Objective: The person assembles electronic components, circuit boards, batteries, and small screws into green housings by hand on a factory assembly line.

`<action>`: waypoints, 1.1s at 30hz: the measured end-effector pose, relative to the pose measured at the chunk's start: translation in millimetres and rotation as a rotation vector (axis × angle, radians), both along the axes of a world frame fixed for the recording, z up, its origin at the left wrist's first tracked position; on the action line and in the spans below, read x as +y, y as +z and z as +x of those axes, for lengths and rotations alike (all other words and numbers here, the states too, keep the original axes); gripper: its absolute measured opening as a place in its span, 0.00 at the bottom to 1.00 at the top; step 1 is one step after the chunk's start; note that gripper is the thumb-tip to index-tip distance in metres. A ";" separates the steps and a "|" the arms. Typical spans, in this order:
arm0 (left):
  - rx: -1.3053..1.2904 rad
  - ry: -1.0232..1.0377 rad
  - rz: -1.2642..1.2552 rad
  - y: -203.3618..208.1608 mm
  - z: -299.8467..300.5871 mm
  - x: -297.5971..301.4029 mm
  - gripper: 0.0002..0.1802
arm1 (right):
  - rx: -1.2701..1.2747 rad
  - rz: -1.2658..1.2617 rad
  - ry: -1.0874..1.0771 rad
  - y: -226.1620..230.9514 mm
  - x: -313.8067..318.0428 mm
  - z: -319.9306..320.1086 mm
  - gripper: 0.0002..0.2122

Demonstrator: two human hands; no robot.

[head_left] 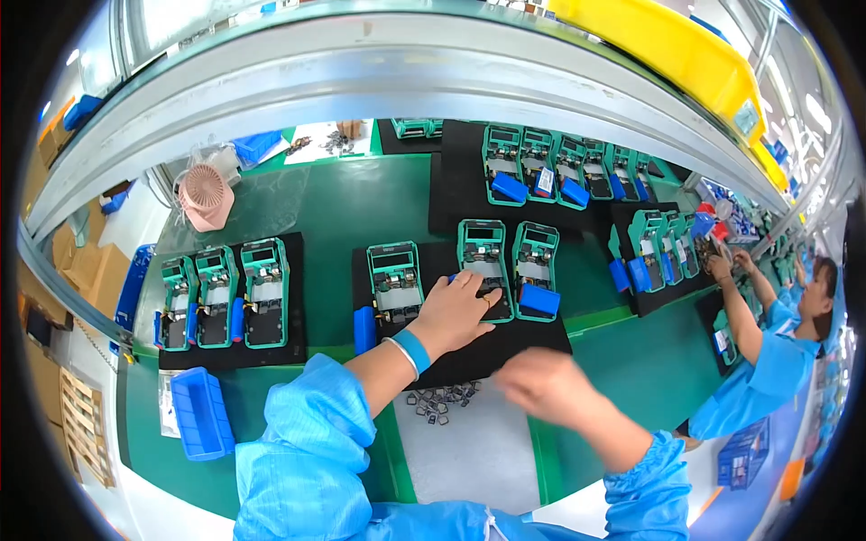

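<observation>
My left hand (456, 311), a blue band on its wrist, lies over the lower part of a green-framed device housing (483, 243). Its fingers are stretched out and apart, covering part of the housing's inside. To the left stands another open green housing (395, 270) with a blue battery pack (363, 330) beside it. A third housing (536, 252) is on the right, with a blue battery pack (539, 300) across its lower end. My right hand (546, 386) hovers near the mat's front edge, its fingers smeared by motion. Small dark metallic parts (440, 401) lie loosely between my forearms.
Several more housings stand on black mats at left (264, 293) and far right (528, 153). A blue bin (202, 413) sits front left, a pink fan (206, 194) behind. A metal rail (397, 86) crosses overhead beside a yellow bin (667, 54). A co-worker (767, 334) works at right.
</observation>
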State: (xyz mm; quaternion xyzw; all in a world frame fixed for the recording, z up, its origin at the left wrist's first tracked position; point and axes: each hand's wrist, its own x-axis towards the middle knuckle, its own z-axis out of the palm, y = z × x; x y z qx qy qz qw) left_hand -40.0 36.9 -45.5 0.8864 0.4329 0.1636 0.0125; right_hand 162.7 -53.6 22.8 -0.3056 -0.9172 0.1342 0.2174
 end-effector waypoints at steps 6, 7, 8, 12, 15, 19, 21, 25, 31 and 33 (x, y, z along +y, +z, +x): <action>-0.058 0.036 0.051 -0.3 -10.9 -47.3 0.32 | 0.092 0.267 -0.153 -18.5 79.3 -1.7 0.04; -0.080 0.040 0.079 -1.4 -12.1 -51.4 0.32 | 0.064 0.332 -0.134 -26.9 91.3 -7.0 0.04; -0.102 0.043 0.108 -2.7 -12.7 -54.4 0.32 | 0.007 0.388 -0.127 -32.8 98.7 -13.9 0.04; -0.109 0.068 0.105 -6.7 -11.2 -56.4 0.32 | -0.134 0.510 -0.084 -54.2 123.5 -25.1 0.06; -0.115 0.071 0.063 -6.4 -11.6 -57.6 0.32 | -0.216 0.575 -0.050 -57.8 132.2 -28.0 0.07; -0.141 0.082 0.061 -8.5 -13.2 -58.2 0.32 | -0.307 0.589 -0.022 -51.5 134.2 -33.4 0.08; -0.125 0.087 0.066 -9.3 -13.7 -57.8 0.32 | -0.376 0.590 -0.014 -48.7 133.8 -34.8 0.08; -0.131 0.076 0.065 -11.7 -13.1 -57.5 0.32 | -0.416 0.585 -0.019 -47.5 136.1 -36.6 0.08; -0.123 0.072 0.042 -8.3 -12.9 -59.0 0.32 | -0.469 0.513 -0.137 -34.4 135.7 -42.8 0.06; -0.123 0.075 0.050 -6.8 -12.3 -57.5 0.31 | -0.510 0.568 -0.156 -38.2 138.6 -46.0 0.05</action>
